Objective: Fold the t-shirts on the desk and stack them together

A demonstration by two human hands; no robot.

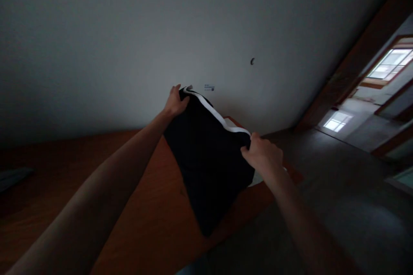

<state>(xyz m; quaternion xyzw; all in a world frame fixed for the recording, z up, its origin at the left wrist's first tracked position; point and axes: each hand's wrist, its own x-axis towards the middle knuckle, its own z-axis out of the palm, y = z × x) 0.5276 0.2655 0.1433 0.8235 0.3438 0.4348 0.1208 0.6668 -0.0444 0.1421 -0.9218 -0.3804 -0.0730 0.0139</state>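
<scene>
A black cloth garment with a white band along its upper edge is stretched between my two hands. My left hand is closed on its upper left corner, close to the pale wall. The upper right corner is pinched in my right hand, which is lower and nearer the table's right end. Below the band the dark fabric hangs down over the wooden table, narrowing to a point at the bottom. Its exact kind cannot be made out in the dim light.
The reddish-brown wooden table runs along the wall. Something pale lies behind the cloth at the table's right end. A greyish item rests at the far left. To the right are the floor and a doorway.
</scene>
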